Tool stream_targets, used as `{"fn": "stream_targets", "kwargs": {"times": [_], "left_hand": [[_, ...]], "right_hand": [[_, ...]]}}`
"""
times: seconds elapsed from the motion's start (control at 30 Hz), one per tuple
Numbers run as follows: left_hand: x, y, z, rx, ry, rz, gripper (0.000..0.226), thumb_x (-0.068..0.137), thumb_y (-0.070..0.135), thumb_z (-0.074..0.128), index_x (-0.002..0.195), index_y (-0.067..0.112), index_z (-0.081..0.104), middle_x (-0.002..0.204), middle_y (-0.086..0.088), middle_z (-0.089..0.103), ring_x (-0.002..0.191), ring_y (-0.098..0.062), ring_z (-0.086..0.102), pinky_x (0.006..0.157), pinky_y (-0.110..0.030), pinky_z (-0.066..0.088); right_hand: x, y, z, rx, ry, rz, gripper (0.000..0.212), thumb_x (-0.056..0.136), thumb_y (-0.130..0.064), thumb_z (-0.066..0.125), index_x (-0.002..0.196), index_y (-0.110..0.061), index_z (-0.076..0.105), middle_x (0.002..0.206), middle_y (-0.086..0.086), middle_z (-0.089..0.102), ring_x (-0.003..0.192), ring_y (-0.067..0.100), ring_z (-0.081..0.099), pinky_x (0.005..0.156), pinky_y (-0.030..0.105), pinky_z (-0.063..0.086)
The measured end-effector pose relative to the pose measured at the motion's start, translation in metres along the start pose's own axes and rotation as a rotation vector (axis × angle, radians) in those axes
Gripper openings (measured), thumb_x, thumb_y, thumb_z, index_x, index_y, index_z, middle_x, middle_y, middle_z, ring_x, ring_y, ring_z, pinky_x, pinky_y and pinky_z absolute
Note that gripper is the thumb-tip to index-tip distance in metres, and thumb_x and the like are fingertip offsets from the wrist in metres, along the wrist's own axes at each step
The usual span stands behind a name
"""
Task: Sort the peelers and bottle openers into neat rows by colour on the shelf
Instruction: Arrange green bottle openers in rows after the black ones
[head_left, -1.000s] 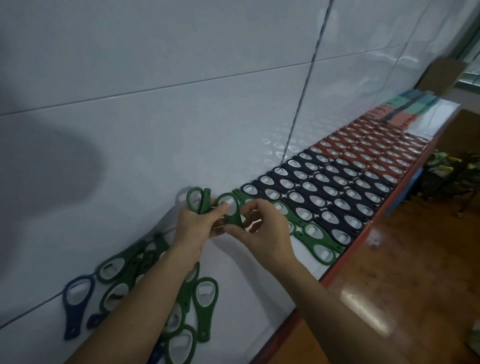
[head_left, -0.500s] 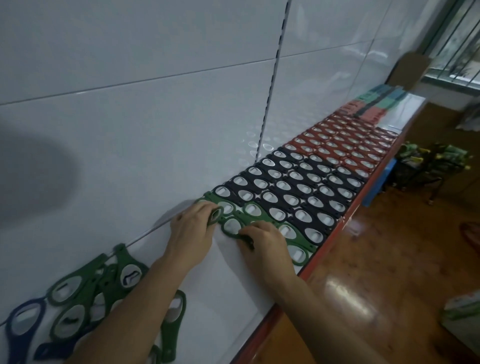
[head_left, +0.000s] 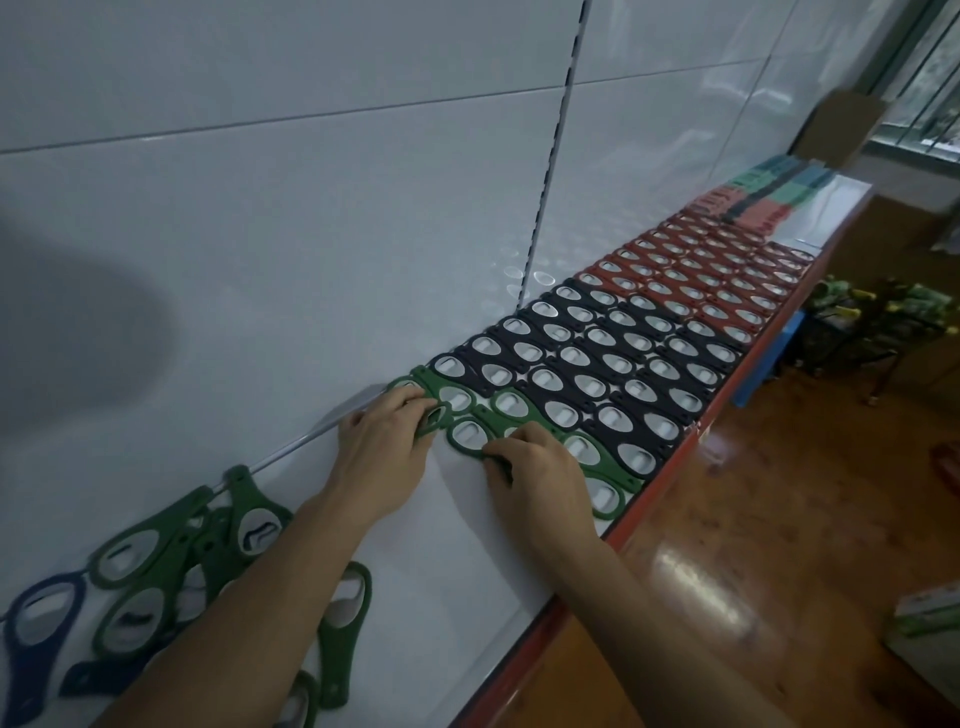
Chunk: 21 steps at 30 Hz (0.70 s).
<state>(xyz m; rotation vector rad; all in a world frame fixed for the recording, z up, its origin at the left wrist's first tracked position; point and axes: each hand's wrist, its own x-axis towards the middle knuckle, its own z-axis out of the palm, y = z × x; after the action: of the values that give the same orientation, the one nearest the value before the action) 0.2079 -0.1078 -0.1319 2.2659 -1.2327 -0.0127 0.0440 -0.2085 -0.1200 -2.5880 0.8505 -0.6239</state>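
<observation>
1. We see flat plastic bottle openers, each an oval ring around a dull metal insert with a tapering handle. They lie on a smooth white shelf (head_left: 467, 571) that has a red front edge.
2. The left hand (head_left: 379, 457) keeps a narrow grip. Its curled fingers pinch a tilted green opener (head_left: 435, 417) at the wall end of the green row (head_left: 582, 448).
3. The right hand (head_left: 540, 473) has bent fingers, their tips on a flat green opener (head_left: 470, 437) just beside the tilted one. We cannot tell whether this grip closes round the handle.
4. We count three sorted colour groups, touching edge to edge: the green row, a black block (head_left: 597, 358) and a red block (head_left: 717, 275).
5. At the near left we count two blue openers (head_left: 41, 618) beside a loose green heap (head_left: 156, 571). The heap overlaps too much for us to count.
</observation>
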Motion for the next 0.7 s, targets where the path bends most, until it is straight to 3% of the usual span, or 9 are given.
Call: {"fn": "stream_targets", "kwargs": {"times": [0.1, 0.17, 0.23, 0.33, 0.4, 0.5, 0.57, 0.63, 0.7], "left_hand": [[0.001, -0.003, 0.001, -0.034, 0.012, -0.004, 0.034, 0.101, 0.031, 0.056, 0.130, 0.016, 0.066, 0.135, 0.004, 0.056, 0.123, -0.021, 0.056, 0.102, -0.047, 0.042], [0.002, 0.001, -0.003, -0.171, 0.109, -0.041, 0.037, 0.103, 0.036, 0.052, 0.119, 0.009, 0.071, 0.119, -0.002, 0.061, 0.108, -0.023, 0.061, 0.095, -0.044, 0.050], [0.001, 0.013, -0.014, -0.437, 0.222, -0.153, 0.031, 0.103, 0.037, 0.058, 0.094, 0.013, 0.075, 0.087, 0.007, 0.065, 0.078, -0.010, 0.061, 0.074, -0.034, 0.051], [0.001, 0.030, -0.025, -0.989, 0.148, -0.349, 0.028, 0.100, 0.029, 0.064, 0.075, 0.022, 0.076, 0.056, 0.011, 0.056, 0.053, -0.006, 0.050, 0.053, -0.023, 0.044], [-0.001, 0.038, -0.028, -1.234, 0.037, -0.444, 0.027, 0.098, 0.031, 0.065, 0.077, 0.016, 0.074, 0.058, 0.003, 0.048, 0.053, -0.012, 0.044, 0.048, -0.023, 0.037], [-0.007, 0.047, -0.024, -1.258, -0.057, -0.438, 0.027, 0.096, 0.034, 0.065, 0.085, 0.009, 0.064, 0.060, 0.000, 0.052, 0.053, -0.014, 0.049, 0.049, -0.023, 0.039], [-0.011, 0.054, -0.021, -1.251, -0.117, -0.407, 0.033, 0.097, 0.040, 0.059, 0.087, 0.009, 0.063, 0.061, -0.002, 0.055, 0.053, -0.016, 0.052, 0.048, -0.027, 0.044], [-0.013, 0.059, -0.019, -1.311, -0.173, -0.456, 0.039, 0.104, 0.043, 0.049, 0.100, 0.009, 0.068, 0.080, -0.008, 0.072, 0.066, -0.021, 0.068, 0.053, -0.034, 0.054], [-0.011, 0.059, -0.020, -1.373, -0.200, -0.485, 0.040, 0.108, 0.039, 0.041, 0.109, 0.011, 0.070, 0.096, -0.013, 0.077, 0.081, -0.026, 0.074, 0.064, -0.042, 0.060]], "right_hand": [[0.001, 0.000, 0.001, -0.001, -0.012, 0.017, 0.020, 0.096, -0.019, 0.058, 0.100, -0.020, 0.078, 0.093, -0.002, 0.058, 0.078, 0.019, 0.056, 0.059, 0.032, 0.044], [0.002, -0.001, 0.001, 0.027, 0.009, 0.022, 0.017, 0.095, -0.021, 0.061, 0.101, -0.020, 0.077, 0.096, -0.003, 0.059, 0.078, 0.018, 0.057, 0.060, 0.033, 0.047], [0.001, -0.003, -0.001, 0.123, 0.072, 0.020, 0.015, 0.093, -0.023, 0.067, 0.105, -0.021, 0.077, 0.098, -0.006, 0.060, 0.076, 0.012, 0.058, 0.063, 0.029, 0.049], [-0.001, -0.007, -0.009, 0.356, 0.130, 0.010, 0.015, 0.089, -0.029, 0.075, 0.104, -0.024, 0.073, 0.097, -0.011, 0.063, 0.074, 0.006, 0.059, 0.068, 0.016, 0.047], [-0.004, -0.011, -0.016, 0.525, 0.089, 0.022, 0.027, 0.083, -0.036, 0.082, 0.101, -0.025, 0.066, 0.096, -0.012, 0.064, 0.078, 0.011, 0.062, 0.067, 0.017, 0.048], [-0.005, -0.022, -0.023, 0.656, 0.018, 0.038, 0.042, 0.074, -0.042, 0.088, 0.100, -0.024, 0.062, 0.095, -0.011, 0.065, 0.079, 0.013, 0.065, 0.066, 0.026, 0.052], [-0.002, -0.025, -0.024, 0.720, 0.000, 0.085, 0.038, 0.074, -0.031, 0.091, 0.098, -0.023, 0.062, 0.092, -0.008, 0.066, 0.074, 0.013, 0.065, 0.066, 0.032, 0.055], [0.002, -0.021, -0.025, 0.809, 0.001, 0.137, 0.034, 0.074, -0.017, 0.090, 0.096, -0.020, 0.064, 0.088, -0.002, 0.069, 0.072, 0.022, 0.067, 0.067, 0.040, 0.058], [0.007, -0.011, -0.031, 0.854, 0.003, 0.207, 0.034, 0.075, -0.008, 0.089, 0.098, -0.017, 0.067, 0.085, 0.004, 0.071, 0.074, 0.026, 0.070, 0.067, 0.038, 0.060]]}}
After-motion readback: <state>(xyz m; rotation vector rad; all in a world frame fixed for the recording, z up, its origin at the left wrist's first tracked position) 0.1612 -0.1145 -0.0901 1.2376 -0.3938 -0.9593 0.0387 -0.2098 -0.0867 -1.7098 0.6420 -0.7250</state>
